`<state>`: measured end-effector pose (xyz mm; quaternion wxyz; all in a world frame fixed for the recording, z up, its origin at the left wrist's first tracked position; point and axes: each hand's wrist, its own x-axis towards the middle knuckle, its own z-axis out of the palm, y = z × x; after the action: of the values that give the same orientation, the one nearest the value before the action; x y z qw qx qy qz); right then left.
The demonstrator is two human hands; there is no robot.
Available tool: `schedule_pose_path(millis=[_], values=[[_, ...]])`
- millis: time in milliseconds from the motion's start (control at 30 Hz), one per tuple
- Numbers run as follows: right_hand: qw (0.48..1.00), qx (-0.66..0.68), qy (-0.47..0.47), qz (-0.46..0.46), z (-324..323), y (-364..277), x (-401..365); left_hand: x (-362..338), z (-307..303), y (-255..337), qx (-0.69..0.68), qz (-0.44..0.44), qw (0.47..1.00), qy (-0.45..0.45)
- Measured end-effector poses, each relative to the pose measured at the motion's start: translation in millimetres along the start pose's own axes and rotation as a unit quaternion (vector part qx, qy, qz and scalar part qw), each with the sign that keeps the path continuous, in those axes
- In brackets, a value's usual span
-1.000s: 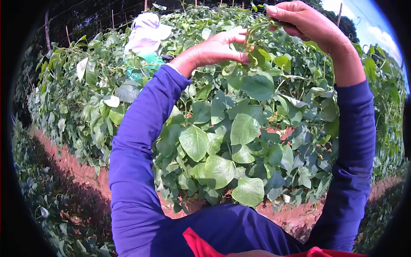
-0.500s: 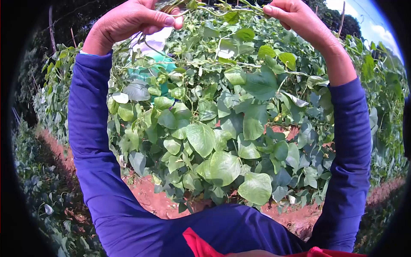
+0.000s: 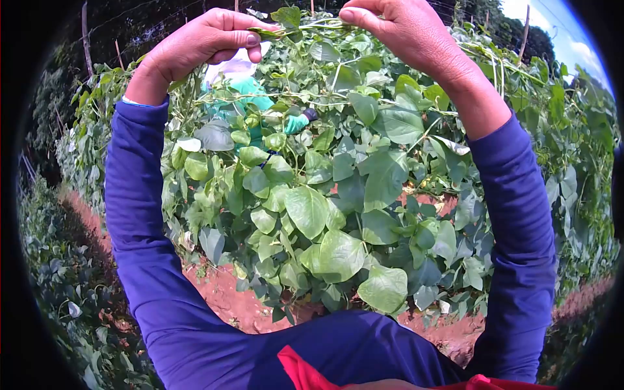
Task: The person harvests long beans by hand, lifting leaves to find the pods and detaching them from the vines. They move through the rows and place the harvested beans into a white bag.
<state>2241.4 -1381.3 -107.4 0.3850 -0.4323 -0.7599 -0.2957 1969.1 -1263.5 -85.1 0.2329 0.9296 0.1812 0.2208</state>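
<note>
Both hands are raised at the top of the view, above a dense wall of climbing plants (image 3: 341, 253). My left hand (image 3: 208, 40) pinches a leafy vine end, thumb against fingers, with a green leaf showing at the fingertips. My right hand (image 3: 403, 31) is closed on the same thin green vine (image 3: 318, 25), which runs between the two hands. Its upper fingers are partly cut off by the frame's top edge. Broad green leaves hang below and between the arms.
Behind the leaves at upper left is a person in a green top (image 3: 244, 97), partly hidden, one dark-gloved hand showing. Wooden stakes (image 3: 524, 32) and wires rise behind. Reddish soil (image 3: 237, 299) lies at the plants' base, with more plant rows at both sides.
My right hand has moved left, closer to my left hand. My left hand has shifted slightly left and down. More of the other person's arm and glove now shows among the leaves.
</note>
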Motion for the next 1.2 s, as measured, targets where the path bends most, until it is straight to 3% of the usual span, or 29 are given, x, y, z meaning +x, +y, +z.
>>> schedule_pose_path(millis=[67,100,167,200,233,300,333,367,433,467,500,700,767,833,900,967,1033,1100,1133,1167,1200], values=[[0.998,0.044,-0.037,0.0,11.5,-18.7,13.2,-1.8,0.4,-4.7,-0.017,0.004,1.0,0.0],[0.999,0.041,-0.012,-0.017,22.4,-23.0,18.2,-2.6,1.0,-5.4,-0.035,0.008,0.999,-0.001],[0.989,0.131,-0.066,-0.01,30.9,-29.6,27.1,-4.8,3.3,-6.2,-0.032,0.005,0.999,0.006],[0.988,0.102,-0.112,0.037,26.2,-36.9,30.2,-5.6,5.0,-5.8,-0.028,0.004,1.0,0.013],[0.988,0.104,-0.113,0.037,30.3,-35.2,30.3,-5.9,6.8,-6.7,-0.028,0.002,1.0,0.014],[0.967,0.241,-0.047,0.067,43.7,-24.6,34.4,-5.6,10.4,-10.1,-0.035,0.006,0.999,0.028],[0.978,0.195,-0.026,0.061,46.5,-17.1,40.5,-6.5,13.5,-11.6,-0.044,-0.002,0.999,0.032],[0.985,0.171,0.01,0.0,51.4,-4.3,42.9,-6.6,16.5,-12.1,-0.044,-0.002,0.998,0.033],[0.994,0.105,-0.027,0.004,41.0,8.0,40.1,-6.5,20.3,-13.1,-0.037,-0.008,0.999,0.036],[0.983,0.113,-0.135,0.058,26.1,2.2,40.8,-6.4,20.7,-13.7,-0.034,-0.006,0.999,0.039],[0.975,0.119,-0.178,0.066,12.9,-4.7,38.1,-6.2,20.8,-14.8,-0.035,-0.007,0.999,0.038],[0.988,0.03,-0.152,0.029,19.0,-7.9,32.6,-2.3,23.6,-22.8,-0.002,0.026,0.999,0.034],[0.999,-0.041,0.023,-0.016,36.1,-4.1,30.0,-2.8,28.3,-22.4,-0.024,0.027,0.997,0.072],[0.997,-0.034,0.051,-0.039,39.5,-3.4,23.3,-3.1,33.3,-20.9,-0.028,0.041,0.996,0.075],[0.984,-0.121,0.126,0.039,51.8,0.0,27.8,-5.4,33.4,-20.5,-0.032,0.055,0.995,0.08],[0.984,-0.089,0.133,0.072,54.0,6.1,26.5,-7.7,31.1,-20.7,-0.045,0.05,0.996,0.061],[0.973,-0.014,0.202,0.109,56.4,10.4,25.8,-7.0,30.9,-23.3,-0.038,0.055,0.996,0.063],[0.971,0.015,0.208,0.121,58.6,18.4,24.3,0.4,29.0,-33.9,0.03,0.078,0.994,0.065],[0.937,0.226,0.232,0.131,65.3,29.2,27.0,3.7,30.0,-39.8,0.036,0.099,0.991,0.087],[0.86,0.426,0.245,0.135,64.1,27.4,28.1,5.7,28.8,-40.2,0.035,0.099,0.991,0.087],[0.843,0.449,0.253,0.155,58.7,27.5,23.9,7.4,27.2,-40.6,0.044,0.097,0.99,0.087]])
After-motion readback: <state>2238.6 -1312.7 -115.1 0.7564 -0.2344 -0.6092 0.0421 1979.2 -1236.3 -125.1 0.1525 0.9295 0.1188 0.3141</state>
